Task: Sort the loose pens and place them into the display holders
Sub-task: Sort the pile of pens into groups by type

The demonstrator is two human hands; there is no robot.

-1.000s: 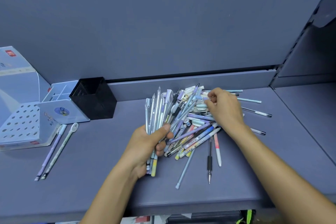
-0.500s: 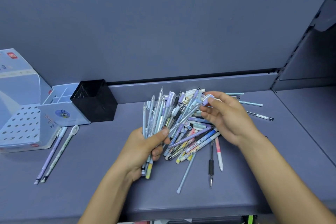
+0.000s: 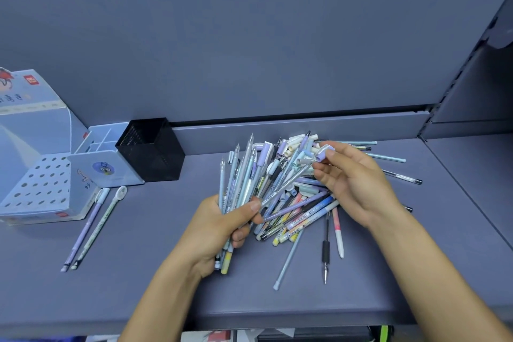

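A heap of loose pens (image 3: 298, 203) in pastel colours lies on the grey shelf (image 3: 138, 272). My left hand (image 3: 222, 228) grips a bunch of pens (image 3: 236, 180) that fans upward. My right hand (image 3: 352, 183) pinches the lilac cap end of a slim pen (image 3: 288, 182), whose other end reaches my left thumb. At the left stand a black mesh holder (image 3: 151, 148), a light blue divided holder (image 3: 102, 159) and a white display box with round holes (image 3: 41, 183).
Two pens (image 3: 91, 226) lie side by side in front of the display box. Single pens (image 3: 402, 176) stick out to the right of the heap. The shelf's back wall and a slanted right side panel (image 3: 472, 78) enclose the space.
My right hand lifted a lilac-capped pen out of the heap and brought it across toward the bunch in my left hand. The left hand's bunch shifted slightly left.
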